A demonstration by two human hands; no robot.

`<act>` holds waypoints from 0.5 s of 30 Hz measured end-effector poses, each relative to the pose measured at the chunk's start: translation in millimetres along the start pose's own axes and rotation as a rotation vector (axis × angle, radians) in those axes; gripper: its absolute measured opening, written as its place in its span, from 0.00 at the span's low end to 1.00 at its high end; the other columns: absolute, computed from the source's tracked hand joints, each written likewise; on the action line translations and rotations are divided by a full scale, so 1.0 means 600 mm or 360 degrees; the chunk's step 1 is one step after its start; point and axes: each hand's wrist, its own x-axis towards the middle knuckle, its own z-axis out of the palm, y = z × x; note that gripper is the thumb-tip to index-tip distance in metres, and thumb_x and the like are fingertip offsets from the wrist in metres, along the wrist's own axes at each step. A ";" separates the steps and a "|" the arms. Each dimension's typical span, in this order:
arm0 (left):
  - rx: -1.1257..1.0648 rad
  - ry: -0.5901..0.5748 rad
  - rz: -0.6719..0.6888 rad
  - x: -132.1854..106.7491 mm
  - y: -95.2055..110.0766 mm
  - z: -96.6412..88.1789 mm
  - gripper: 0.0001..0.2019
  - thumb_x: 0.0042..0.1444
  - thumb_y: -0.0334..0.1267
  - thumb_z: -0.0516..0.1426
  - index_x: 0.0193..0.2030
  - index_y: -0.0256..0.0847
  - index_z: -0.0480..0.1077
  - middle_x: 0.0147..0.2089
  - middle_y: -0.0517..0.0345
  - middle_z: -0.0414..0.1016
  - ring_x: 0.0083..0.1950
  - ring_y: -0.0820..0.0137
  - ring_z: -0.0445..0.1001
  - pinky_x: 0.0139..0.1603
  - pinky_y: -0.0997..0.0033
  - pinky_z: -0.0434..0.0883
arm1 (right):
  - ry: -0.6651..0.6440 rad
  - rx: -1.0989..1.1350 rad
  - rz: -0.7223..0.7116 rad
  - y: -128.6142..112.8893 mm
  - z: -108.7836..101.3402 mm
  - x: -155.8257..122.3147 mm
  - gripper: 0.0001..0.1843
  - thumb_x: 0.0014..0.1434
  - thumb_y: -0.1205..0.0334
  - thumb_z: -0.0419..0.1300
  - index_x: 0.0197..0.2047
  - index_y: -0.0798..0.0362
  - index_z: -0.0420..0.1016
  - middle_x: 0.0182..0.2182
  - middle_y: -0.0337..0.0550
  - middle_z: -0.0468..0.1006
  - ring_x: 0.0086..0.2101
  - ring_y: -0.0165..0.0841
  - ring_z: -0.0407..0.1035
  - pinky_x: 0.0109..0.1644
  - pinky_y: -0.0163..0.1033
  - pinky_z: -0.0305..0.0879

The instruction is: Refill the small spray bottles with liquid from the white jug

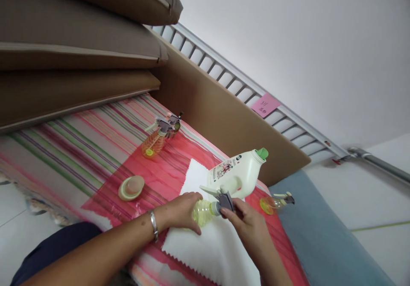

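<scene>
My left hand (181, 212) is wrapped round a small clear spray bottle (202, 212) of yellowish liquid, held over a white cloth (211, 247). My right hand (246, 224) pinches the bottle's grey trigger sprayer head (225, 201) with its fingers closed on it. Just behind the hands a white jug with a green cap (238, 173) lies on its side on the cloth.
Two more spray bottles lie on the red sheet: an orange one (156, 141) at the back, a yellow one (274, 203) at the right. A small round dish (131, 187) sits to the left. Brown cushions (80, 47) and a cardboard panel (224, 124) stand behind.
</scene>
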 end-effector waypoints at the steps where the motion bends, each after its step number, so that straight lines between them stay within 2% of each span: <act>1: -0.0001 -0.0004 0.0000 0.000 0.001 -0.001 0.41 0.32 0.46 0.69 0.55 0.37 0.62 0.53 0.45 0.69 0.54 0.53 0.67 0.53 0.58 0.66 | -0.0005 0.0029 -0.0011 0.002 0.001 0.000 0.15 0.52 0.48 0.55 0.32 0.50 0.72 0.26 0.40 0.76 0.30 0.39 0.69 0.34 0.39 0.60; 6: -0.0021 -0.0017 -0.0022 0.001 0.004 0.000 0.40 0.33 0.45 0.69 0.55 0.37 0.62 0.54 0.45 0.68 0.54 0.53 0.67 0.53 0.58 0.65 | 0.0003 0.0152 -0.0001 0.002 -0.001 0.007 0.12 0.50 0.51 0.57 0.31 0.50 0.74 0.24 0.38 0.77 0.29 0.38 0.70 0.33 0.38 0.61; 10: -0.0031 0.0002 -0.0038 0.002 0.000 0.004 0.41 0.32 0.46 0.69 0.55 0.40 0.61 0.54 0.46 0.68 0.54 0.53 0.67 0.54 0.57 0.65 | 0.0002 0.0068 0.0035 -0.003 -0.002 0.010 0.11 0.50 0.52 0.57 0.30 0.50 0.74 0.22 0.37 0.76 0.26 0.36 0.69 0.30 0.37 0.59; 15: -0.0049 0.0006 -0.0013 0.003 -0.003 0.005 0.40 0.32 0.47 0.69 0.55 0.42 0.61 0.54 0.48 0.68 0.54 0.54 0.67 0.53 0.58 0.65 | 0.0073 -0.0023 0.0114 -0.008 0.003 0.003 0.13 0.52 0.48 0.56 0.26 0.49 0.69 0.18 0.37 0.75 0.25 0.36 0.71 0.28 0.37 0.59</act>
